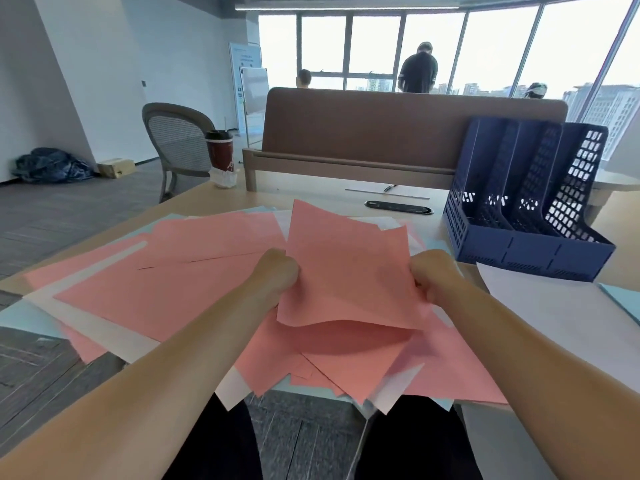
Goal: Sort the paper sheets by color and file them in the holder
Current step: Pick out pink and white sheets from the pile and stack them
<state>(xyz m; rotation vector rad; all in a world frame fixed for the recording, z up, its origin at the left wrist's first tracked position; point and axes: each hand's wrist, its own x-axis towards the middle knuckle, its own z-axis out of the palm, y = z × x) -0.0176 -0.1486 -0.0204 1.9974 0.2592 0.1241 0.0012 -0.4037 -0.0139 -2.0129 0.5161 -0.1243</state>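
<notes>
1. My left hand (277,271) pinches the left edge of a pink sheet (346,265) and my right hand (433,275) grips its right edge, fingers curled round the paper. It may be several sheets together; I cannot tell the count. It is lifted off the counter (311,197), and its near edge sags.
2. The blue file holder (526,209) stands at 2 o'clock from my hands, near them. I see no paper in its compartments, so I judge filing has not begun.
3. A loose heap of sheets (156,271), pink on top with white and pale blue showing beneath, spreads from 9 o'clock round to 5 o'clock under my hands. Some overhang the counter's near edge.
4. A white sheet (554,323) lies at 3 o'clock, with a pale blue sheet (623,299) beyond it.
5. I judge this an early stage. The pinks are only partly gathered, and white and blue are unsorted.
</notes>
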